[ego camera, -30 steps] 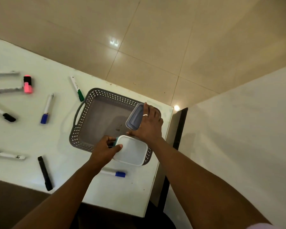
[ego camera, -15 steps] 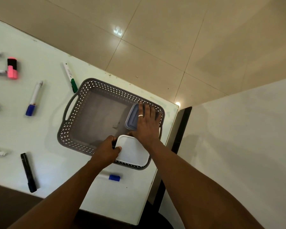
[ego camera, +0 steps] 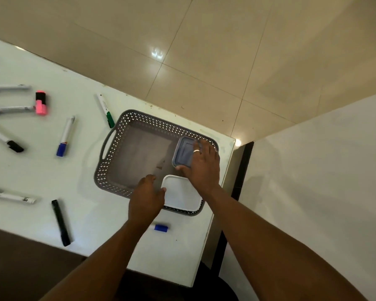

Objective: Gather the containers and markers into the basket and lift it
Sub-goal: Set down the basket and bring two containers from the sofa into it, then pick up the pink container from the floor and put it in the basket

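Inside basket, hands rest on unlabelled containers.

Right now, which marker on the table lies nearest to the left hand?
The blue-capped marker, just beside the wrist of the left hand, between the basket and the table's near edge. All other markers lie farther left.

Both containers sit in the grey basket, the right hand on the blue-lidded container, markers scattered outside.
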